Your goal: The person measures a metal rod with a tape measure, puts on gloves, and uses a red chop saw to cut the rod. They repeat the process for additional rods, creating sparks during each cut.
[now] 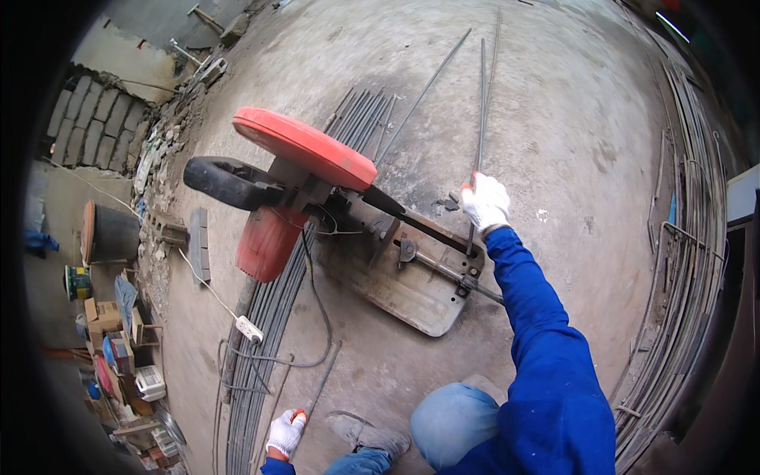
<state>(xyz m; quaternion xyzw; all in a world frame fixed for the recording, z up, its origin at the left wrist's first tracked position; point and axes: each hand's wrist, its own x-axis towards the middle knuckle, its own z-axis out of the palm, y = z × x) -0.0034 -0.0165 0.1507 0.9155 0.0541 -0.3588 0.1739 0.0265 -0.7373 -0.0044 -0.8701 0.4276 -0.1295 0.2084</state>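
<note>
My right hand, in a white glove with orange fingertips, is closed around a long thin steel rod. That rod runs away from me across the concrete floor, and its near end points down at the saw base. At the lower left my left hand, gloved the same way, is closed on a short steel rod slanting up from the fingers. Between the hands stands a cut-off saw with a red blade guard, black handle, red motor and grey base plate with a clamp screw.
A bundle of steel rods passes under the saw. Beside it lie a white power strip and a looping cable. Long bars line the right side. A black bucket and boxes stand left. Another rod lies ahead.
</note>
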